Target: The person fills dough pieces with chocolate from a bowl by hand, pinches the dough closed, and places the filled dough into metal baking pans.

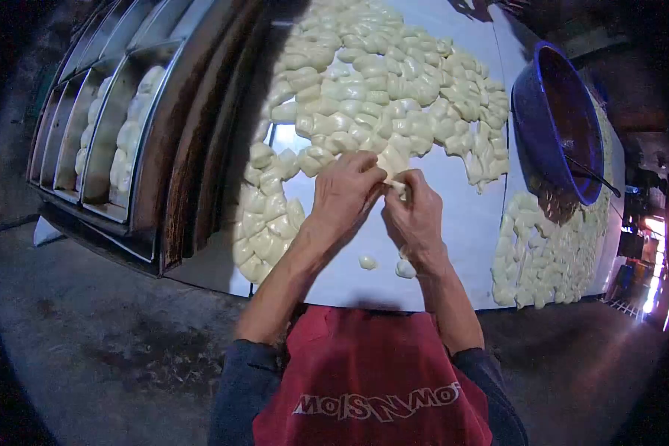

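Observation:
Many pale, glossy dough pieces [364, 82] lie packed together on the white table [349, 253]. At the near edge of this mass, my left hand [347, 192] has its fingers closed on a bit of dough. Close beside it on the right, my right hand [415, 212] pinches dough [400, 189] between thumb and fingers. The two hands nearly touch, and dough stretches up from between them to the mass. Nearer the table's front edge sit two small loose dough pieces, one [368, 262] between my forearms and one [405, 268] by my right wrist.
On the left stand metal loaf pans [119, 212], two with dough inside, beside dark stacked boards [193, 149]. A blue basin [528, 126] with a dark handle leaning in it stands at the right. More dough [546, 253] lies around it.

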{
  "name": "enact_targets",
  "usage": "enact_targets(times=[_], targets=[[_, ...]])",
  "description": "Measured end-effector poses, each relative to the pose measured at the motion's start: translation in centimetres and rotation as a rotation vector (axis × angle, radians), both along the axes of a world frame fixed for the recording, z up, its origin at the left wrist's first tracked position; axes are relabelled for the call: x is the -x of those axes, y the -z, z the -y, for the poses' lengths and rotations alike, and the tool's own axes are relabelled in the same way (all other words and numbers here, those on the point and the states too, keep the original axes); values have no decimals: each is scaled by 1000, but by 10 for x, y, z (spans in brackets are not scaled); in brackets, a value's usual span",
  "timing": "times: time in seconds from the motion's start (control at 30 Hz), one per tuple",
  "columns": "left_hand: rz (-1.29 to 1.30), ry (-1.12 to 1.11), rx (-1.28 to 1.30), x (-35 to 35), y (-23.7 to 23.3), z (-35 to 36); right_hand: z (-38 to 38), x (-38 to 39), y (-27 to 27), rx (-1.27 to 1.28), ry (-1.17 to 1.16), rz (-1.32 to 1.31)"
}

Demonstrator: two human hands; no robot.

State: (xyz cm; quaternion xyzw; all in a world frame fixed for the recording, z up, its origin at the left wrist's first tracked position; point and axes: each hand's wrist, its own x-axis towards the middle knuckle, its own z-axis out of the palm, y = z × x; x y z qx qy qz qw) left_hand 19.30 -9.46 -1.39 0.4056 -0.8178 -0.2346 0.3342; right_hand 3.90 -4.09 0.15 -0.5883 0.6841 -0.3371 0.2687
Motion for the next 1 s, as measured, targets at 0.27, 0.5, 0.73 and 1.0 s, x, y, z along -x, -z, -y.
enact_targets(times=[0.27, 0.5, 0.73, 1.0], targets=[[-17, 7, -31, -1, -3, -4, -6, 19, 17, -174, 157, 622], [13, 2, -4, -1, -1, -9, -9, 15, 28, -109, 117, 183], [72, 110, 122, 16, 8, -8, -12, 13, 0, -62, 76, 259], [231, 126, 156, 13, 14, -11, -37, 50, -44, -286, 4, 1164]])
